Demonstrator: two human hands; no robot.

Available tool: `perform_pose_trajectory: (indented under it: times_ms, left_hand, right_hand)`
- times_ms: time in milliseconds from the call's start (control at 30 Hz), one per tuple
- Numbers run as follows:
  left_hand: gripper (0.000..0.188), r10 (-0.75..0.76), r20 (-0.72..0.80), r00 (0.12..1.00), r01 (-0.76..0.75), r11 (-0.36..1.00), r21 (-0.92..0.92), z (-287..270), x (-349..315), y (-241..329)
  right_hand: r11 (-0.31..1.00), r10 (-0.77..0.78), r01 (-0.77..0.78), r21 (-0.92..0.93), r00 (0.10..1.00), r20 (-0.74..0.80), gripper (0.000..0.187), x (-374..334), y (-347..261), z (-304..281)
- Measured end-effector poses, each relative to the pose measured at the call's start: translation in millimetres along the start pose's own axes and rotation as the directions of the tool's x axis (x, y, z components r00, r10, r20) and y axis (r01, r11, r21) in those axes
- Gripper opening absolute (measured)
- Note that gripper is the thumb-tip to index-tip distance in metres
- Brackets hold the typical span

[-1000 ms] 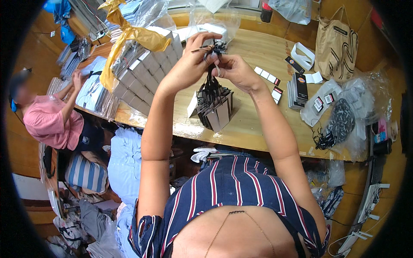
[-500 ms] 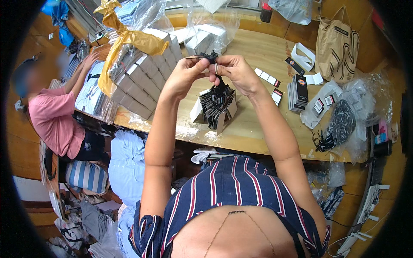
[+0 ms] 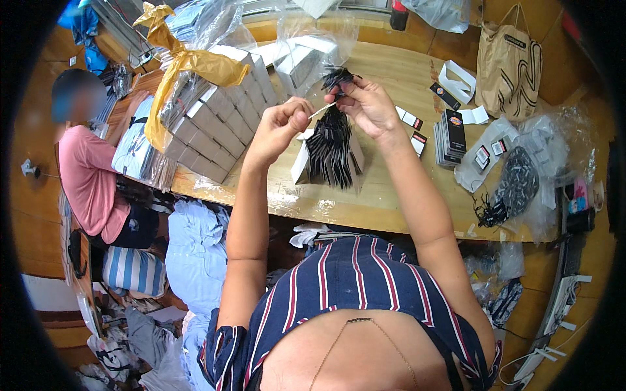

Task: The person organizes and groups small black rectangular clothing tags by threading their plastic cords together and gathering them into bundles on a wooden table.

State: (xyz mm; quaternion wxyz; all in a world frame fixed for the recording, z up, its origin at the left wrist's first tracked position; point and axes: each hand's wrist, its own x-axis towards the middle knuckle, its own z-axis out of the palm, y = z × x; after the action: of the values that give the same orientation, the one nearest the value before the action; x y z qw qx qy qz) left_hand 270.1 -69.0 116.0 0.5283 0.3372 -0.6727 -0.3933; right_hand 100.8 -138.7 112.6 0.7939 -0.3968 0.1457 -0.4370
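A thick bunch of black and white hang tags [image 3: 326,156] hangs fanned out over the table, gathered by its black strings [image 3: 338,78]. My right hand [image 3: 372,109] pinches those strings below their loose tops. A thin pale band, seemingly a rubber band [image 3: 322,109], runs taut from the bunch to my left hand [image 3: 282,129], whose fingers are closed on its other end. The tags' lower ends are close to the tabletop; whether they touch it I cannot tell.
Left of my hands stand stacked white boxes [image 3: 205,133] under a yellow plastic bag [image 3: 215,67]. To the right are a stack of black tags [image 3: 451,140], a white strip loop [image 3: 458,83], a brown paper bag [image 3: 510,72] and clear plastic with black cords [image 3: 518,173]. A co-worker in pink [image 3: 91,173] is at the left.
My left hand has drawn away to the left and slightly down, stretching the pale band. My right hand has moved slightly right, still on the strings. The co-worker has turned and leaned inward.
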Motion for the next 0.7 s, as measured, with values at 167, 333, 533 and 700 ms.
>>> perform_pose_trajectory:
  times_ms: [167, 333, 533, 700]
  left_hand:
    - [0.031, 0.081, 0.056, 0.995, -0.057, 0.937, -0.344, 9.4, -3.4, 13.9]
    - [0.028, -0.057, -0.089, 0.994, -0.014, 0.764, -0.645, 13.5, -4.5, -5.0]
    - [0.04, -0.258, -0.087, 0.962, 0.12, 0.688, -0.716, 9.7, 2.5, -12.0]
    - [0.025, -0.422, -0.068, 0.904, 0.401, 0.893, -0.205, 24.5, 9.7, 18.5]
  right_hand:
    - [0.958, 0.018, -0.008, 0.286, 0.999, -0.034, 0.017, 1.3, 23.2, -2.5]
    - [0.99, -0.06, 0.073, 0.122, 0.992, -0.108, 0.018, -9.7, 25.3, 15.5]
    - [0.825, -0.368, 0.334, -0.455, 0.93, 0.013, 0.015, -20.2, 7.7, 25.3]
    - [0.701, -0.278, 0.275, -0.658, 0.955, 0.103, 0.014, -23.4, -16.5, 35.5]
